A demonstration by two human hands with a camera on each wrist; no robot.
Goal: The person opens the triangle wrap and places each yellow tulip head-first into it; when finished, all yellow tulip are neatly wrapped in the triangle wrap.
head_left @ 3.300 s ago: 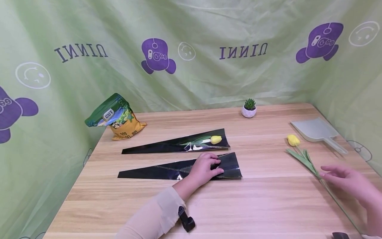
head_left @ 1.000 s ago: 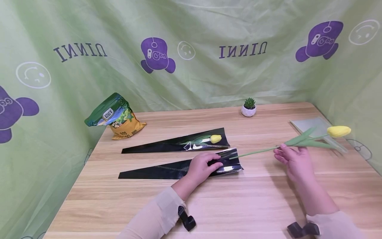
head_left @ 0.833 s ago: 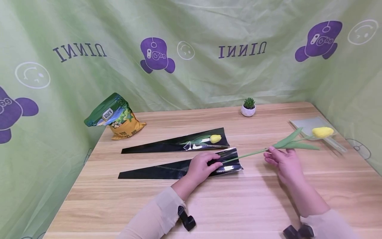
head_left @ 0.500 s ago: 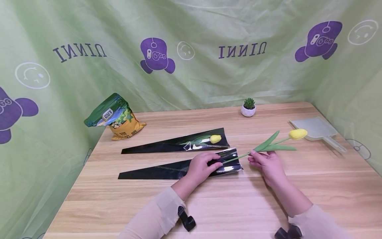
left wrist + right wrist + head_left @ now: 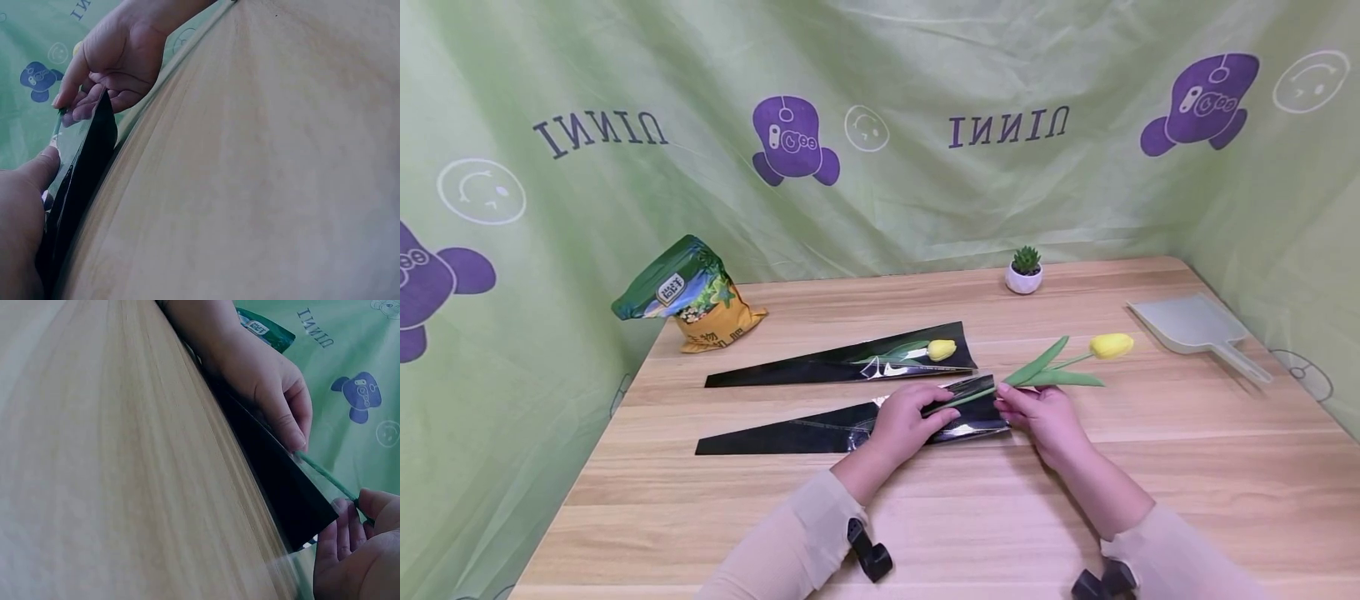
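Observation:
A yellow tulip (image 5: 1111, 346) with green leaves lies slantwise in my right hand (image 5: 1043, 421), which pinches its stem just below the leaves. The stem's lower part runs into the wide mouth of the nearer black flower sleeve (image 5: 775, 435); its tip is hidden by my left hand (image 5: 908, 425). My left hand grips that sleeve near the mouth, thumb on the clear front. In the right wrist view, the green stem (image 5: 328, 476) spans the gap between both hands. The sleeve (image 5: 84, 178) stands tilted up off the table in the left wrist view.
A second black sleeve (image 5: 790, 372) with a yellow tulip (image 5: 942, 350) inside lies just behind. Farther off are a green-and-orange bag (image 5: 711, 304), a small potted succulent (image 5: 1025, 275) and a pale dustpan (image 5: 1191, 323). A green printed curtain (image 5: 917, 208) surrounds the wooden table (image 5: 985, 533).
My right hand picked up the tulip from the right side and turned it stem-first toward the sleeve. It then moved left, sliding the stem into the mouth. My left hand stayed on the sleeve.

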